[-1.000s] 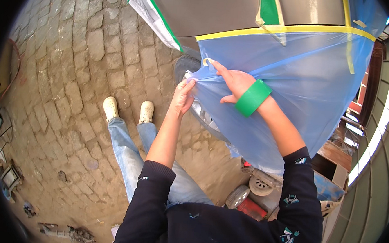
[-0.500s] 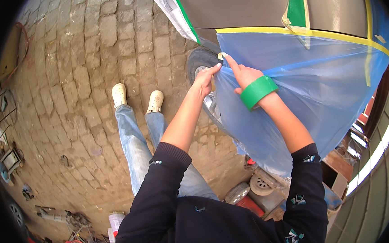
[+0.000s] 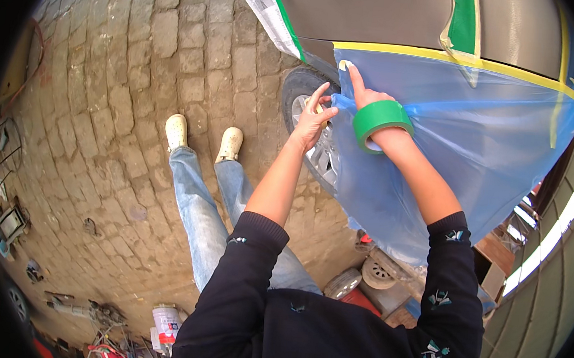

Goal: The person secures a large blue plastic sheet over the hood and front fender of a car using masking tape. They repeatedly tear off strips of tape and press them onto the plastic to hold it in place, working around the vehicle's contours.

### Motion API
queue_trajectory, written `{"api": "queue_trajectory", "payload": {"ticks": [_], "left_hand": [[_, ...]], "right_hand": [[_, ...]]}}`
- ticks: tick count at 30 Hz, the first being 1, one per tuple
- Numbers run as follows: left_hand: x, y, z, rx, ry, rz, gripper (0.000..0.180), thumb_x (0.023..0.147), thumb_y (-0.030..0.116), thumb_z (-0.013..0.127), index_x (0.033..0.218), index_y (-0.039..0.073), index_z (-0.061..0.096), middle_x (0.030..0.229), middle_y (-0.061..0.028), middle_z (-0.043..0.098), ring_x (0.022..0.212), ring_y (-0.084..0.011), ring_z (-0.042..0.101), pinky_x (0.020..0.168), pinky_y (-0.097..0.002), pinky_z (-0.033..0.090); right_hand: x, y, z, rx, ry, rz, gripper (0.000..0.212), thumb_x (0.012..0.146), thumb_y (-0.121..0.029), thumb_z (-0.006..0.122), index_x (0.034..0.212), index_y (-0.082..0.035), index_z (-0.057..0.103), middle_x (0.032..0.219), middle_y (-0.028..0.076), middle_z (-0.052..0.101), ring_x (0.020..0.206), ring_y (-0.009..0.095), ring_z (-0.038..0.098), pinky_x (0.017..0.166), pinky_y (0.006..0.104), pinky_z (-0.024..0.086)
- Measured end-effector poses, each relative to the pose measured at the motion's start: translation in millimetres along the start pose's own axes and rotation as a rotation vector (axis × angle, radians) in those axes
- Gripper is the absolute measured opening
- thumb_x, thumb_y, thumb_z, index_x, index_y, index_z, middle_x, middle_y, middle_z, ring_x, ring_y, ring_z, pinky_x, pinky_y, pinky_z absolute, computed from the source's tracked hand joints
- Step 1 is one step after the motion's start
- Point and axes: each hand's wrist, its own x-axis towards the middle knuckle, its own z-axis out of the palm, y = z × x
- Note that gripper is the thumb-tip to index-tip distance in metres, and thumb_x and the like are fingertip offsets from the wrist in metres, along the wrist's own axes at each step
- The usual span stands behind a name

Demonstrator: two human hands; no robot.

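A blue plastic masking sheet [image 3: 449,144] hangs over the car's side, its upper edge held by yellow tape [image 3: 442,55]. My right hand [image 3: 371,100] lies against the sheet near its front corner, index finger stretched out, with a small pale piece of tape [image 3: 343,64] at the fingertip. A roll of green tape [image 3: 382,116] is worn round my right wrist like a bracelet. Beside the sheet's loose front edge, my left hand [image 3: 311,122] is raised before the wheel [image 3: 322,151], its fingers apart and its thumb close to the bunched plastic.
The grey car panel [image 3: 378,16] bears a green taped strip [image 3: 463,22] and white paper with green edging [image 3: 266,8]. Stone paving [image 3: 117,134] lies underfoot. Wheel covers [image 3: 378,273] and boxes stand beneath the sheet. A paint can [image 3: 167,322] and tools lie at the lower left.
My left hand has loosened from the sheet's edge and spread its fingers. My right hand has shifted slightly, its index finger now pointing up along the corner. The view has moved a little.
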Motion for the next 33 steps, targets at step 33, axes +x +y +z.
{"api": "queue_trajectory", "payload": {"ticks": [33], "left_hand": [[27,-7,22,0.103,0.097,-0.008,0.017,0.083,0.011,0.077,0.098,0.008,0.068,0.087,0.0007,0.065,0.077,-0.0096,0.061,0.069,-0.0247,0.051]], "right_hand": [[-15,6,1,0.582,0.591,-0.15,0.07,0.082,-0.01,0.072,0.144,-0.013,0.041,0.104,0.015,0.066,0.088,0.028,0.07,0.076,0.0398,0.057]]}}
